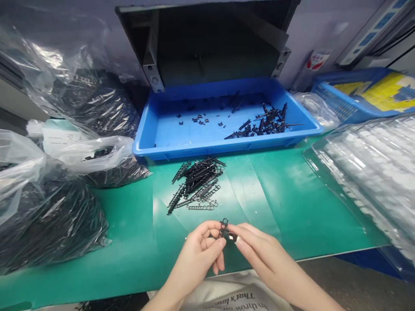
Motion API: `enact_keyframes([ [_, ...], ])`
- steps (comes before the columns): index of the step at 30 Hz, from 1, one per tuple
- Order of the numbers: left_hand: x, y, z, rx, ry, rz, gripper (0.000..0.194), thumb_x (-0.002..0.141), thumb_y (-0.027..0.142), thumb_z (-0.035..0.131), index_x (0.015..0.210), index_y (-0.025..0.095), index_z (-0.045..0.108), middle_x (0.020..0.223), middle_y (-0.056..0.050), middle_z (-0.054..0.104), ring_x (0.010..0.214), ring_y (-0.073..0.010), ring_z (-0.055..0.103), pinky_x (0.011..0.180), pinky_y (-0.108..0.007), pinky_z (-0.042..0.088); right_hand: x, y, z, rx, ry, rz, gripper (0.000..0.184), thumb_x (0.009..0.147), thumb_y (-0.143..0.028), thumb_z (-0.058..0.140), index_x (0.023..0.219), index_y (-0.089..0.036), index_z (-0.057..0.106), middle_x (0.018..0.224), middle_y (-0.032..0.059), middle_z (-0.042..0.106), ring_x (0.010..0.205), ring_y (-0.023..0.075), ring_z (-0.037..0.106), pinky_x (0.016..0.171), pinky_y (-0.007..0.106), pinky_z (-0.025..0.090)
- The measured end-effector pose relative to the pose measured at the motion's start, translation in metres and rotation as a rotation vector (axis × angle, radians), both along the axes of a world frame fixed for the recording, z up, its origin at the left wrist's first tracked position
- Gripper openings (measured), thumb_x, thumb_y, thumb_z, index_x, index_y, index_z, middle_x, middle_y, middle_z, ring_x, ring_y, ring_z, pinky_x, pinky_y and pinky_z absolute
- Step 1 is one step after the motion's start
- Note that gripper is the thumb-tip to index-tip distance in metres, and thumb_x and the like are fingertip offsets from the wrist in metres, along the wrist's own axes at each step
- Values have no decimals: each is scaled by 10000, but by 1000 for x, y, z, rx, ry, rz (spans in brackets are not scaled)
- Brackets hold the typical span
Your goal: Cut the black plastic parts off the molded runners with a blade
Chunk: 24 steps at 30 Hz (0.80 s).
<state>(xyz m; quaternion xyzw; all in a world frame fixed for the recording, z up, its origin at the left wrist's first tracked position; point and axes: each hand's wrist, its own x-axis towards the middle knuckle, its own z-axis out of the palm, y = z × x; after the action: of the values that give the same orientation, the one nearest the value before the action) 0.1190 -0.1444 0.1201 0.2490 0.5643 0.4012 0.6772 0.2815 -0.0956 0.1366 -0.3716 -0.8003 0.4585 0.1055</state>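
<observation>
Near the table's front edge, my left hand (205, 246) pinches a small black plastic part (225, 232) between thumb and fingers. A ring shape sticks up from the top of this part. My right hand (256, 245) closes its thumb and forefinger on the right side of the same piece, so the fingertips of both hands nearly meet. Fingers hide much of the part. Just beyond my hands lies a loose pile of black plastic strips (197, 179) with rings at their ends.
Behind the pile stands a blue tray (194, 149) with black parts heaped at its right. Clear bags (48, 216) of black parts line the left. Stacked clear plastic trays (366, 172) stand at right, below a blue basket (343, 103). The green mat (285, 194) covers the table.
</observation>
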Motion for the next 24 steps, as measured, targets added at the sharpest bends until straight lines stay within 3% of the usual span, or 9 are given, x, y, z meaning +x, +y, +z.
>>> enact_keyframes([
  [8,1,-4,-2,11,4,-5,193,787,272,551,926,156,484,503,64,522,373,-48,430,352,-137,357,-3,-6,-5,148,-66,23,339,929,-203,344,1222,-233,511,998,59,641,872,221,604,661,334,485],
  [24,3,-4,-4,10,1,9,175,777,278,564,881,171,472,492,92,481,331,-24,392,308,-106,313,-5,-10,-11,169,-9,-12,341,927,-200,338,1218,-231,514,937,52,647,788,211,611,637,333,491],
])
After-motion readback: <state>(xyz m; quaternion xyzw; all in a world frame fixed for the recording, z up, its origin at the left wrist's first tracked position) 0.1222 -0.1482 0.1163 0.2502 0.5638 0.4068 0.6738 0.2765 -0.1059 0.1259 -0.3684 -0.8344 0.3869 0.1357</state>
